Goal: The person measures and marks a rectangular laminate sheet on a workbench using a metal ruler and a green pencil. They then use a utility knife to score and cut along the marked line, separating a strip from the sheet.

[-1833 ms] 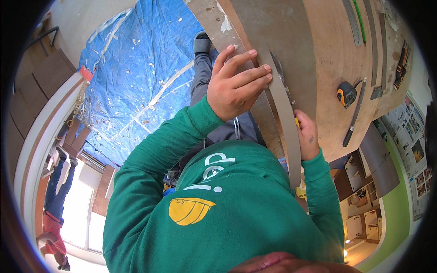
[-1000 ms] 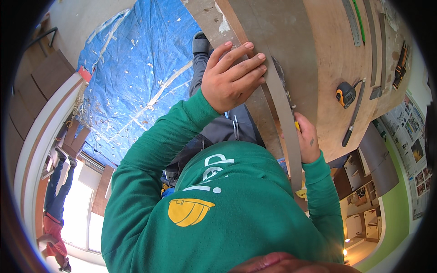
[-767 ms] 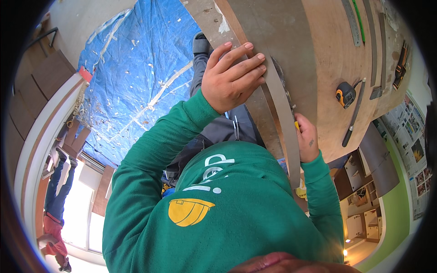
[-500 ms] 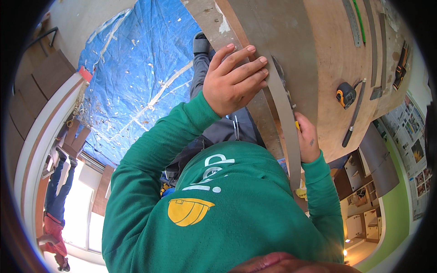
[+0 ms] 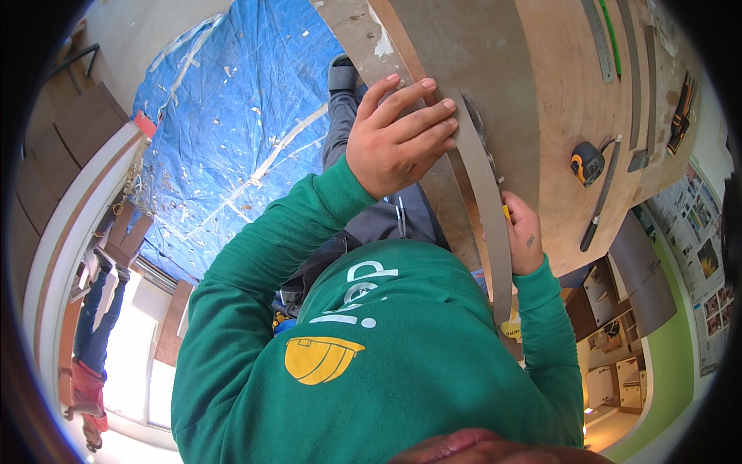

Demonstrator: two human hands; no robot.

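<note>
A long grey-brown strip (image 5: 488,203) runs from the panel toward my body, its face turned up. My left hand (image 5: 402,139) lies with stretched, slightly parted fingers across the near edge of the panel, fingertips against the strip. On the strip's other side, my right hand (image 5: 525,236) is closed round a tool with a yellow part (image 5: 506,213); the strip hides most of its fingers. A dark object (image 5: 474,116) with small metal bits shows along the strip's far side, its kind unclear.
On the wooden worktop (image 5: 568,93) to the right lie a tape measure (image 5: 587,162), a dark-handled bar-like tool (image 5: 601,193), a metal ruler (image 5: 597,42) and a utility knife (image 5: 681,112). A blue tarp (image 5: 232,139) covers the floor at left. Another person (image 5: 89,387) stands far left.
Both my hands and the strip stay almost in place, with only a very slight shift. The person at far left has moved a little.
</note>
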